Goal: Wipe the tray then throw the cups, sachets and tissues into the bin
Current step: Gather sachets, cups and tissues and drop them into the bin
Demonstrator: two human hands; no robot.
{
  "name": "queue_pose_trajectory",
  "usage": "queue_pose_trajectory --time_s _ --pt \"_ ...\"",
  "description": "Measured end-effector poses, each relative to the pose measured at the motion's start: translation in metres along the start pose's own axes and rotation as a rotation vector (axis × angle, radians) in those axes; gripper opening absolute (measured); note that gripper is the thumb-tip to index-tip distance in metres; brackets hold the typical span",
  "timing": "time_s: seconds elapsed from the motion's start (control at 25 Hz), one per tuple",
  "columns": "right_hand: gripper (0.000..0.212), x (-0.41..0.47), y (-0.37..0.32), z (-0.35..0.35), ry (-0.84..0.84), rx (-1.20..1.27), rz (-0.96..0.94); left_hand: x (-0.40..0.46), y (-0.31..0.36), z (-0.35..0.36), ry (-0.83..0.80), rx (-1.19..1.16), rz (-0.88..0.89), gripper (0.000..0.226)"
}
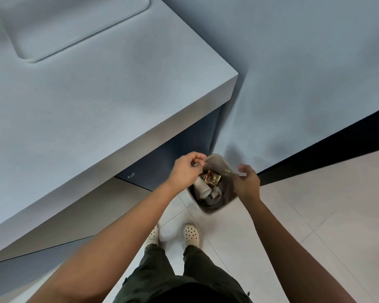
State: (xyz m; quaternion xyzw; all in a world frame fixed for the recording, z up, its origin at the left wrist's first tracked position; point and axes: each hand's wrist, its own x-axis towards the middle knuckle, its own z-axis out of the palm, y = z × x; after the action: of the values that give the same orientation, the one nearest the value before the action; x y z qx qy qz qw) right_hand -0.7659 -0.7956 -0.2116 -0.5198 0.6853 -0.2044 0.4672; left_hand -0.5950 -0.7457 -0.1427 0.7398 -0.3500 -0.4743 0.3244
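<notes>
A small beige bin (206,211) stands on the floor by the wall corner, just ahead of my feet. Inside it lie a white paper cup (202,189) on its side and several gold and dark sachets (213,178). My left hand (186,170) hovers over the bin's left rim with its fingers curled, pinching a small thin item that is too small to identify. My right hand (246,182) hangs over the bin's right rim with fingers loosely curled and nothing in them. Neither the tray nor any tissues are in view.
A thick grey counter (109,101) with a sunken basin (70,25) fills the left, its corner overhanging near the bin. A dark cabinet front (162,158) sits under it. A grey wall (304,73) with a black skirting runs to the right. My shoes stand on pale floor tiles (304,215).
</notes>
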Motion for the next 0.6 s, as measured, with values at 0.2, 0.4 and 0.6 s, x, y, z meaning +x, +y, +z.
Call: queue_pose_trajectory --time_s 0.2,0.4,0.6 --pt "0.029 -0.003 -0.092 -0.002 0.136 0.125 -0.211 -0.011 0.049 -0.042 0.005 -0.079 0.146 0.016" --pt "0.030 -0.040 -0.205 0.037 0.054 0.238 -0.556 -0.029 0.078 -0.130 0.304 -0.118 0.245 0.018" --pt "0.029 -0.073 -0.266 0.119 -0.171 0.116 -0.731 -0.041 0.053 -0.235 0.539 -0.208 0.188 0.031"
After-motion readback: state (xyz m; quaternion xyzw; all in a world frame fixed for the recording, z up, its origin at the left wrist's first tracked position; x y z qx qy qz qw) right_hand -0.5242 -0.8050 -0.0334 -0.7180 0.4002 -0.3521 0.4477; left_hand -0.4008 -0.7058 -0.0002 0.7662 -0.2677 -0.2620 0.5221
